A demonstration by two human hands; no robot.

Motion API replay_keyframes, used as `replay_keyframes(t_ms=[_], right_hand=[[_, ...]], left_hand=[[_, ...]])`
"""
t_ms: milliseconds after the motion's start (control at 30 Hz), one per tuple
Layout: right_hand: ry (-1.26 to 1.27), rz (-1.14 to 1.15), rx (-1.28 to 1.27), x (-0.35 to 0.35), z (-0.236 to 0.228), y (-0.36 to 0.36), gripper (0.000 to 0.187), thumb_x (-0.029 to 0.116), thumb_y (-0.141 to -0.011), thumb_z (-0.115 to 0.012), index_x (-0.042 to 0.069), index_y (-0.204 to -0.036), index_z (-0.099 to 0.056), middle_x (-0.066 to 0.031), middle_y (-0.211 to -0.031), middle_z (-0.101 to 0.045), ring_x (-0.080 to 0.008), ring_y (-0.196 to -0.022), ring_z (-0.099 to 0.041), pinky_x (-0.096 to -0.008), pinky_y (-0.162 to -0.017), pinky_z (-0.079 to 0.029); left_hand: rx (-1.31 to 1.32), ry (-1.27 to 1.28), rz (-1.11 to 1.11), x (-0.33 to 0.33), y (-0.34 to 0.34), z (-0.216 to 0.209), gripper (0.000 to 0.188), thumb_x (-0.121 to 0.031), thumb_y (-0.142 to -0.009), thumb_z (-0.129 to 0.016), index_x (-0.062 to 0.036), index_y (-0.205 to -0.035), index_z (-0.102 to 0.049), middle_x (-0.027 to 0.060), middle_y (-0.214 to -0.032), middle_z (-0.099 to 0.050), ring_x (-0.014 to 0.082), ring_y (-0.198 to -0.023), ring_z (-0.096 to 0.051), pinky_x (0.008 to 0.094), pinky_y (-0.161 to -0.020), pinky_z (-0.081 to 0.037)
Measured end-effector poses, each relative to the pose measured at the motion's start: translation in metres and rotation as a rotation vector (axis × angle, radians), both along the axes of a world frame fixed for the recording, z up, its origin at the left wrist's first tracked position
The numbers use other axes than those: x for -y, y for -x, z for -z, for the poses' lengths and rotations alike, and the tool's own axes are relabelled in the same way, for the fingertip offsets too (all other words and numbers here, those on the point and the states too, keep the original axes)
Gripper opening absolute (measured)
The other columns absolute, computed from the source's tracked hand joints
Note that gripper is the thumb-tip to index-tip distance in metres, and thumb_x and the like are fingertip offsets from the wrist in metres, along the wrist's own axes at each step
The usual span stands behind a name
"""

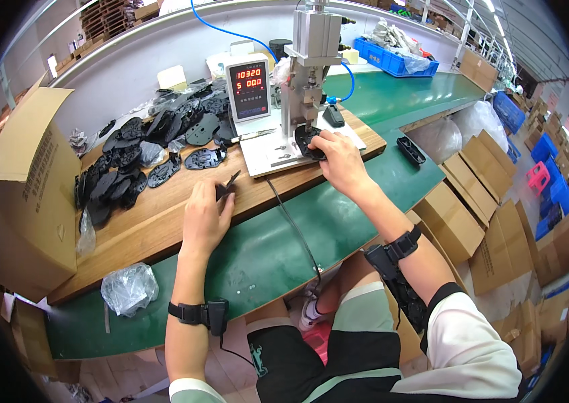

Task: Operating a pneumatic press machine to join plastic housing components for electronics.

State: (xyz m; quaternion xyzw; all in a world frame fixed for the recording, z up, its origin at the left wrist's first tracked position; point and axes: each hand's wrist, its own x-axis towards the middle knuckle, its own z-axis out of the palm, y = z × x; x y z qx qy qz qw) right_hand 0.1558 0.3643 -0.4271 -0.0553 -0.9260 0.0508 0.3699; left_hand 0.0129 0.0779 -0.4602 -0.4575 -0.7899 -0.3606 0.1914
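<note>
In front of a bench press (311, 60), my right hand (342, 160) pinches a black plastic part (306, 141) that sits on the press's light metal base (268, 161), right below its ram. My left hand (205, 213) hovers over the front of the wooden board, its fingers closed on a thin black plastic piece (231, 183) that sticks up past the fingertips. Left of the press base, a flat black plate (205, 158) rests apart from the heap. Behind my left hand lies a large pile of black plastic parts (113, 168).
A counter with red digits (249, 91) stands beside the press. An open cardboard box (26, 195) flanks the pile. A crumpled clear bag (130, 289) and a black oval part (411, 152) lie on the green bench (244, 269). Cartons (449, 218) stand at the right; a cable crosses the front.
</note>
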Motion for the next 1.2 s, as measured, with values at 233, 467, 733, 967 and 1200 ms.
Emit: replay_keyframes(t_ms=[233, 467, 733, 967, 1200], right_hand=[[0.026, 0.027, 0.054, -0.002, -0.002, 0.003, 0.033, -0.009, -0.073, -0.068, 0.004, -0.102, -0.068, -0.0127, -0.102, -0.066, -0.0385, -0.101, -0.064, -0.0486, -0.091, -0.051], [0.087, -0.061, -0.151, -0.011, -0.019, -0.032, 0.029, -0.004, -0.080, -0.065, 0.007, -0.107, -0.070, -0.0109, -0.101, -0.068, -0.0349, -0.102, -0.065, -0.0457, -0.094, -0.046], [0.159, 0.190, -0.448, 0.068, 0.070, -0.220, 0.033, 0.002, -0.076, -0.073, 0.009, -0.108, -0.072, -0.0108, -0.110, -0.073, -0.0317, -0.099, -0.066, -0.0442, -0.096, -0.043], [0.494, 0.789, -0.171, 0.083, 0.221, -0.365, 0.034, -0.006, -0.078, -0.066, 0.006, -0.110, -0.068, -0.0125, -0.115, -0.068, -0.0333, -0.114, -0.061, -0.0438, -0.104, -0.040], [0.737, 1.008, 0.124, 0.056, 0.349, -0.449, 0.034, -0.001, -0.085, -0.064, 0.005, -0.118, -0.066, -0.0148, -0.122, -0.064, -0.0366, -0.124, -0.054, -0.0490, -0.109, -0.039]], left_hand=[[0.155, -0.080, 0.046, -0.001, 0.003, 0.009, 0.035, 0.006, -0.090, -0.066, -0.0006, -0.123, -0.057, 0.0237, -0.111, -0.067, 0.0444, -0.109, -0.065, 0.0486, -0.091, -0.054], [-0.147, -0.132, 0.245, -0.043, -0.020, -0.010, 0.050, 0.012, -0.081, -0.067, -0.0048, -0.128, -0.068, 0.0173, -0.123, -0.072, 0.0368, -0.116, -0.069, 0.0457, -0.099, -0.056], [-0.549, 0.063, 0.233, -0.138, -0.048, -0.022, 0.039, -0.003, -0.089, -0.064, -0.0101, -0.127, -0.067, 0.0152, -0.128, -0.071, 0.0338, -0.121, -0.067, 0.0457, -0.104, -0.054], [-0.539, 0.153, 0.178, -0.187, -0.036, -0.009, 0.039, -0.001, -0.091, -0.060, -0.0095, -0.129, -0.064, 0.0182, -0.132, -0.068, 0.0375, -0.125, -0.065, 0.0477, -0.108, -0.052], [-0.447, 0.195, 0.210, -0.185, -0.033, -0.014, 0.042, 0.003, -0.090, -0.061, -0.0050, -0.131, -0.062, 0.0204, -0.134, -0.067, 0.0387, -0.125, -0.066, 0.0472, -0.106, -0.055]])
